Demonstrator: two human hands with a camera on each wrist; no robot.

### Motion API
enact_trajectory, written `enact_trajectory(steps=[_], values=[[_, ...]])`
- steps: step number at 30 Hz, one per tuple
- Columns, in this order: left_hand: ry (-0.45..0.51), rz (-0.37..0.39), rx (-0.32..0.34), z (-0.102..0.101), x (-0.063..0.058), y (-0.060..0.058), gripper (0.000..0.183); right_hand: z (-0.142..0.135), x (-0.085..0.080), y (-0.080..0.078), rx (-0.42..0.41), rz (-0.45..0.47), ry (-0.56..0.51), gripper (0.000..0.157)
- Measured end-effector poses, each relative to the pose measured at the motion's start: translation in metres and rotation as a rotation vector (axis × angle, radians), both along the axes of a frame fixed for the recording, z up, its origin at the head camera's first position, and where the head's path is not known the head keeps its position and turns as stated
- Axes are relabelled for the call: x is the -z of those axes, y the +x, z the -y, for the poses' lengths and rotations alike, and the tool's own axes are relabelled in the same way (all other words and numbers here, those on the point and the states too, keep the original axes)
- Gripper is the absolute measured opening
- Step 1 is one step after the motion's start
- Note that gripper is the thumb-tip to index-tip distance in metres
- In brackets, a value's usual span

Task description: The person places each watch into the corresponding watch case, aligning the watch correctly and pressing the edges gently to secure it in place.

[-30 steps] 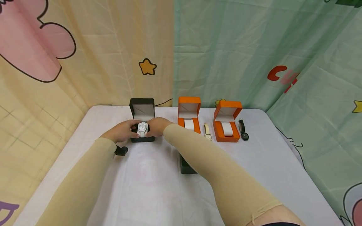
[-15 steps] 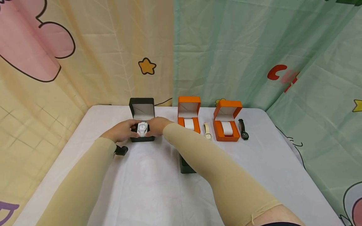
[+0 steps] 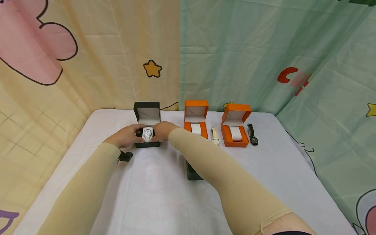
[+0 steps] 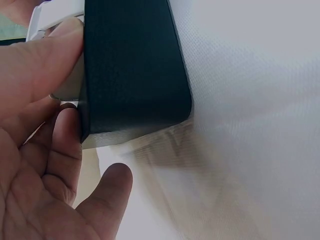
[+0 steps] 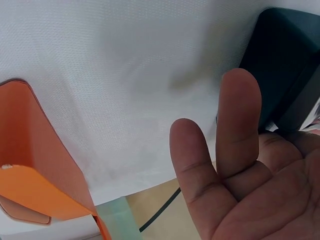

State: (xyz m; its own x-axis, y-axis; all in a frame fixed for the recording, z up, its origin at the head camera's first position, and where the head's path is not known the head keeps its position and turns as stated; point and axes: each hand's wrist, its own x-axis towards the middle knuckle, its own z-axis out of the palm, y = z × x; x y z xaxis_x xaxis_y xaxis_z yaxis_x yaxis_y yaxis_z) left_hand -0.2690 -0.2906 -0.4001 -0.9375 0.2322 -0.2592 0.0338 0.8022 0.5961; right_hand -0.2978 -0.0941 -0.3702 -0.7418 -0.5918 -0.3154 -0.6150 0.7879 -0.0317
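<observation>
head view: white wristwatch [image 3: 148, 132] lies face-up in dark watch box [image 3: 148, 145], lid raised; left hand [image 3: 125, 135] and right hand [image 3: 164, 130] pinch it from either side, thumbs by strap, right fingertips partly hidden; likely light, smooth, bit slippery, glass scratch-prone; best held by case edges, off dial

Bare left hand [image 3: 124, 135] and bare right hand [image 3: 165, 130] face each other, thumbs [image 4: 42, 60] inward, beige fabric-sleeved left arm [image 3: 83, 186] and beige fabric-sleeved right arm [image 3: 223, 166] extending behind them.
</observation>
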Motion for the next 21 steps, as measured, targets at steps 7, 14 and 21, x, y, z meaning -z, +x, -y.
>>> enact_trajectory(steps=[7,14,21], values=[[-0.003,0.019,-0.025,0.0003,0.0004,-0.0001,0.068,0.0003,0.0029,-0.0002,-0.008,-0.013,0.016,0.062],[-0.009,-0.006,-0.024,-0.0005,0.0017,0.0000,0.067,0.0019,0.0044,0.0011,0.005,-0.030,0.038,0.061],[-0.011,-0.037,-0.014,-0.0007,0.0020,0.0014,0.066,0.0019,0.0042,0.0003,-0.001,-0.036,0.059,0.064]])
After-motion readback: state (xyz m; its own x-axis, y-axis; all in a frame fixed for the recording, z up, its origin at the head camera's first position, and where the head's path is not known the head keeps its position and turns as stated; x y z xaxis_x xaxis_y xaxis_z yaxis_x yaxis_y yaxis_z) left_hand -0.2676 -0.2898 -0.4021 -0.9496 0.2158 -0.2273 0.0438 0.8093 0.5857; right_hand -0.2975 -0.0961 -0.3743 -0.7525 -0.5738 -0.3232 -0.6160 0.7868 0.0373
